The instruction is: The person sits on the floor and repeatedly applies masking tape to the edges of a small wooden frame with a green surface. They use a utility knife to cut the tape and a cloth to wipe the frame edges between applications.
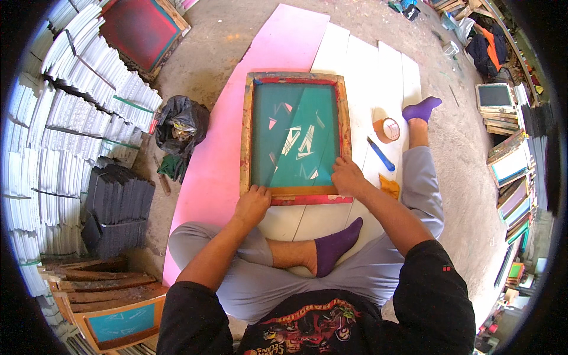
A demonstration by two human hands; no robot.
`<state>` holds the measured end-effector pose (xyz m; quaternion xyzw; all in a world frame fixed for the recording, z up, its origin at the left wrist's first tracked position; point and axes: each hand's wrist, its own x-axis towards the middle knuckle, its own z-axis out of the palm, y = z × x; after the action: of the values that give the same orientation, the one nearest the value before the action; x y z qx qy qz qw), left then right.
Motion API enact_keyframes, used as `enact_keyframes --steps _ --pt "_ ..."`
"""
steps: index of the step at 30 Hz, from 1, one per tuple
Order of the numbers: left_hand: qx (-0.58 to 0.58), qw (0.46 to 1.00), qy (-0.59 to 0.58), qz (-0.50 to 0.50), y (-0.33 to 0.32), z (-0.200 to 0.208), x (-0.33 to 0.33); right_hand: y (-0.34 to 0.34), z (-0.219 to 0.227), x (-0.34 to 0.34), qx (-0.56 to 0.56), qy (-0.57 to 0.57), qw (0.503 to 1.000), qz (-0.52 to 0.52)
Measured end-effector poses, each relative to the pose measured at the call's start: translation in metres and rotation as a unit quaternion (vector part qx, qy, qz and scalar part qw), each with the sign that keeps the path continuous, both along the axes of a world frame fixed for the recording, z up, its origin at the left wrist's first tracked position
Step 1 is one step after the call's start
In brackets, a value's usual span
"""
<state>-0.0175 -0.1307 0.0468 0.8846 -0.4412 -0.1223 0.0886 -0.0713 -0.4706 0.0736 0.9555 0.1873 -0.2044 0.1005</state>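
A silk-screen printing frame (pixel 247 118) with a wooden border lies in front of me, over white and pink sheets. Its green mesh (pixel 290 100) carries pale angular stencil shapes, and a strip of brown tape (pixel 302 191) runs along the near inner edge. My left hand (pixel 253 204) is closed on the near left corner of the wood. Closed on the right side near the bottom corner is my right hand (pixel 349 176). To the right of the frame are a roll of brown tape (pixel 387 130), a blue utility knife (pixel 381 154) and a small orange-yellow piece (pixel 389 186).
Tall stacks of white sheets (pixel 77 118) and a dark grey bundle (pixel 121 198) line the left. A black plastic bag (pixel 180 121) sits beside the pink sheet (pixel 207 177). More screen frames (pixel 512 163) lean along the right. My crossed legs flank the white boards (pixel 290 222).
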Motion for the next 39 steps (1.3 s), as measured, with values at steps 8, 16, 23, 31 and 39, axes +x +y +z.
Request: enact_keyframes --steps 8,16,23,31,39 --pt "0.018 1.0 0.017 0.004 -0.001 0.01 -0.002 0.021 0.007 -0.005 0.048 0.02 0.997 -0.055" --pt "0.042 0.999 -0.019 -0.001 0.0 -0.001 -0.004 0.022 0.006 -0.016 0.104 0.027 0.989 -0.1" --pt "0.081 0.995 -0.039 -0.037 -0.002 0.005 -0.002 0.086 0.016 -0.046 0.124 0.02 0.976 -0.179" --pt "0.07 0.997 0.012 -0.02 0.0 -0.004 0.003 0.177 -0.01 -0.01 0.296 -0.045 0.938 -0.176" --pt "0.067 0.997 -0.035 0.007 0.001 0.035 0.005 0.137 -0.021 -0.029 0.321 -0.018 0.921 -0.22"
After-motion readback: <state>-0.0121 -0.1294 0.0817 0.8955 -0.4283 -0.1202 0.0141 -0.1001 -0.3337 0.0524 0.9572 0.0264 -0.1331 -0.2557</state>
